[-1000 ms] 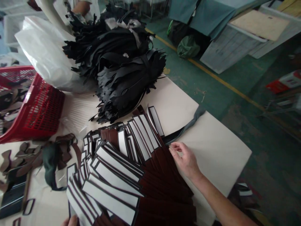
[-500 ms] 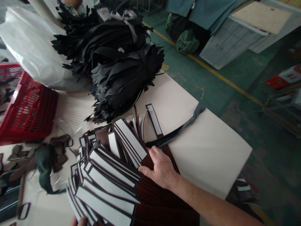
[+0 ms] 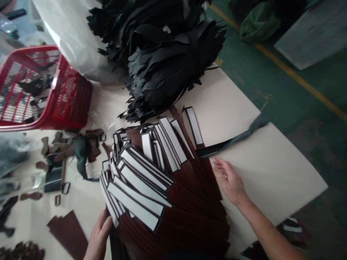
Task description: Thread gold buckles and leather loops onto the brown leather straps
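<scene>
Dark brown strips [image 3: 197, 231] with white-faced ends [image 3: 135, 205] lay fanned in a thick heap on the pale counter [image 3: 284, 169], right in front of us. Our left hand [image 3: 99, 234] was at the heap's left edge, its fingers [image 3: 102, 216] at the white ends, though we could not tell whether they gripped any. Our right hand [image 3: 231, 181] was just beside the right edge, its fingers loosely bent and a little apart from the thumb. Beyond the heap we had black bundles [image 3: 173, 68], and a red basket [image 3: 72, 95] stood to the left.
</scene>
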Demonstrator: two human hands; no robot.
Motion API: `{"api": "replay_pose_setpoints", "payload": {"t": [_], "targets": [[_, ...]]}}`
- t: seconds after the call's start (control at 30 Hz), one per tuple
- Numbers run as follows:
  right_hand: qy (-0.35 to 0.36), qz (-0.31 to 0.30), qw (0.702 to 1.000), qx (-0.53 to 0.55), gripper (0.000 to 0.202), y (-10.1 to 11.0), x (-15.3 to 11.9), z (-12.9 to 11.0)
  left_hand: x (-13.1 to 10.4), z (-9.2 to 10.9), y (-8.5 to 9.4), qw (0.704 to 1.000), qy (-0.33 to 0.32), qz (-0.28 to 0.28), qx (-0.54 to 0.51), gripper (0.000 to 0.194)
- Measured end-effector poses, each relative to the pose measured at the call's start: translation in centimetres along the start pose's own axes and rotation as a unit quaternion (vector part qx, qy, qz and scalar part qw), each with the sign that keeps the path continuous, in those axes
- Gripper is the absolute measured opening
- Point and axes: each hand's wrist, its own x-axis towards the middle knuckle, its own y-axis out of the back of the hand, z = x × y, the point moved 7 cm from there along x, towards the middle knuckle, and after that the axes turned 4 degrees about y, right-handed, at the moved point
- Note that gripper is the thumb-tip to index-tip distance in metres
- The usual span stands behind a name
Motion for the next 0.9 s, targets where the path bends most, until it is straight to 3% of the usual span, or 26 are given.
{"api": "replay_pose_setpoints", "payload": {"t": [0.13, 0.27, 0.37, 0.47, 0.53, 0.6, 0.73, 0.9], "targets": [[-0.024, -0.135, 0.99, 0.039, 0.066, -1.8, 0.6, 0.6, -1.5, 2.6, -0.5, 0.994, 0.03, -0.064, -0.079, 0.088], [-0.055, -0.205, 0.977, 0.034, 0.081, -3.8, 1.3, 0.1, -1.4, 4.3, -1.7, 0.979, -0.002, -0.138, -0.148, 0.088], [-0.034, -0.235, 0.971, -0.008, 0.09, -4.8, 2.7, -0.5, -1.4, 4.7, -2.3, 0.967, -0.021, -0.166, -0.191, 0.085], [0.029, -0.25, 0.966, -0.066, 0.077, -5.7, 4.6, -2.2, -1.8, 5.4, -2.7, 0.961, -0.021, -0.181, -0.21, 0.082], [0.046, -0.229, 0.968, -0.091, 0.073, -6.2, 5.6, -3.3, -2.2, 6.1, -2.6, 0.959, -0.021, -0.182, -0.216, 0.077], [0.023, -0.217, 0.973, -0.075, 0.077, -6.9, 5.9, -4.1, -2.5, 6.9, -2.5, 0.956, -0.024, -0.186, -0.226, 0.071], [-0.049, -0.277, 0.96, 0.005, 0.082, -8.6, 5.3, -5.1, -3.0, 8.3, -2.8, 0.939, -0.038, -0.219, -0.261, 0.068], [-0.086, -0.308, 0.946, 0.046, 0.077, -9.0, 5.9, -6.9, -4.2, 9.9, -5.1, 0.897, -0.058, -0.272, -0.345, 0.07]]}}
